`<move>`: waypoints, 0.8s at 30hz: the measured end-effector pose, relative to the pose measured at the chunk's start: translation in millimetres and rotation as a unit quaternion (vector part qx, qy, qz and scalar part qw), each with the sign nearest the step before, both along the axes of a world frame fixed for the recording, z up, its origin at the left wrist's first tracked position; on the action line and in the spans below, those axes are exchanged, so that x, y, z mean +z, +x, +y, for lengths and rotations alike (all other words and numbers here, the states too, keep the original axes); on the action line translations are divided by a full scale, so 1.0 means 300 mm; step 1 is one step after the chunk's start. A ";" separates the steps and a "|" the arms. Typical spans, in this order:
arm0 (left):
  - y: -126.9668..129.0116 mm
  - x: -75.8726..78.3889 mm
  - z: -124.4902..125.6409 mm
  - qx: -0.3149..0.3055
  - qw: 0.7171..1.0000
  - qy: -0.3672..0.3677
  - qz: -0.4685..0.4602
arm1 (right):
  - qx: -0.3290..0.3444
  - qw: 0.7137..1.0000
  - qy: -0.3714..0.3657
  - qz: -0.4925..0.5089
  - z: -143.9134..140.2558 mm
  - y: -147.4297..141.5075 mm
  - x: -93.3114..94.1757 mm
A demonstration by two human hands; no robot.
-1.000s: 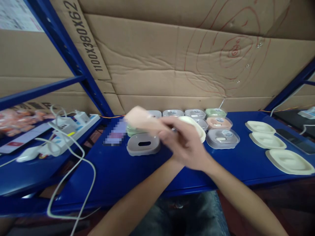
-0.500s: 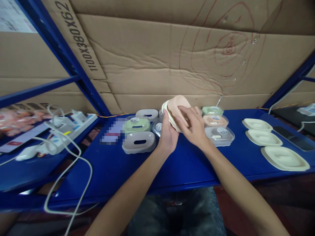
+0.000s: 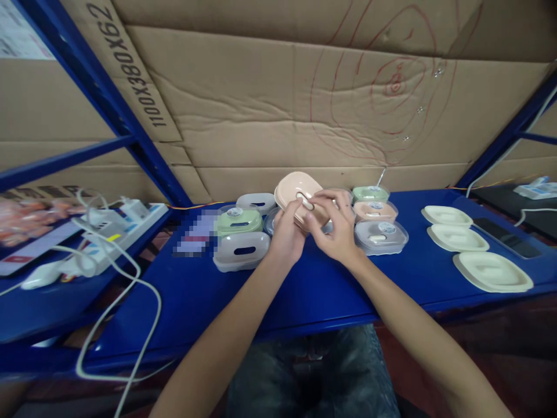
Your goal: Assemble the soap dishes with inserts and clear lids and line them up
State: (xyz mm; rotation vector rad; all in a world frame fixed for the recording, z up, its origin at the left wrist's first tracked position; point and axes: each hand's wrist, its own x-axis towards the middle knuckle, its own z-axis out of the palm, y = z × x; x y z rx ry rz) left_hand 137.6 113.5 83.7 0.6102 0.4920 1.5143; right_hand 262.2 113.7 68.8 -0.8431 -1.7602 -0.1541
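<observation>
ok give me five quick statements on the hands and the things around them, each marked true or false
1. The left hand and the right hand are both on the peach piece. True.
2. The peach piece lies flat on the table. False: it is held up, tilted, above the blue table.
3. The front grey tray, left of the hands, has an oblong hole. True.
4. Only two cream pieces lie at the right. False: three cream pieces lie there.
5. The white power strip is left of the hands. True.
</observation>
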 end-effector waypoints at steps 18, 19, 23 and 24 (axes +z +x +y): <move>-0.217 0.071 0.064 -0.102 0.957 0.057 0.264 | 0.115 0.926 -0.218 0.287 0.133 0.103 0.003; -0.232 0.071 0.075 -0.086 0.950 0.066 0.292 | 0.118 0.929 -0.218 0.275 0.136 0.103 0.001; -0.289 0.076 0.124 0.054 0.964 0.080 0.249 | 0.102 0.941 -0.206 0.247 0.147 0.100 -0.016; -0.305 0.077 0.135 0.096 0.968 0.079 0.218 | 0.082 0.952 -0.193 0.224 0.144 0.099 -0.022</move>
